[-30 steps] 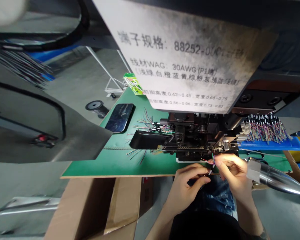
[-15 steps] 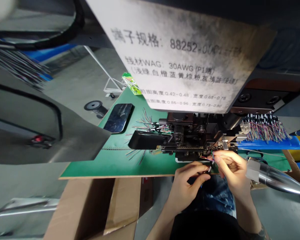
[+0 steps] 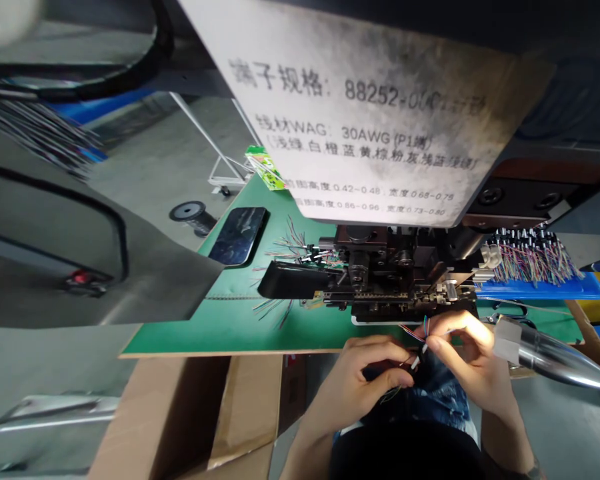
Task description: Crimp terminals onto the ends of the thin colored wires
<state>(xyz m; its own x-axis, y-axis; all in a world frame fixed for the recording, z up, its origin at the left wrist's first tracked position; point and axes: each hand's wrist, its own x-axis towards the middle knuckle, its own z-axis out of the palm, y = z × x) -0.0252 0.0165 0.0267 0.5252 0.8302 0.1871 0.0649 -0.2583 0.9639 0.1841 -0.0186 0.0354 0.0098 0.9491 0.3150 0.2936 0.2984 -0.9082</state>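
Just in front of the dark machine (image 3: 380,267), my left hand (image 3: 375,373) pinches a small cable (image 3: 416,363) with a white sleeve and thin coloured wires. My right hand (image 3: 465,353) has its thumb and forefinger closed on the fanned coloured wires (image 3: 425,328) at the upper end of that cable. Some green wires hang below my left fingers. Both hands are close together, below the machine's front plate. A strip of metal terminals (image 3: 235,298) runs into the machine from the left.
A phone (image 3: 239,235) and loose wire bundles (image 3: 295,250) lie on the green table (image 3: 190,340). A metal lamp-like cone (image 3: 555,357) juts in beside my right hand. More bundles (image 3: 535,257) lie on a blue tray (image 3: 555,288). An open cardboard box (image 3: 145,407) stands below left.
Both hands have moved down, away from the machine, with the cable and its wires. More of the machine's front now shows above my right fingers.
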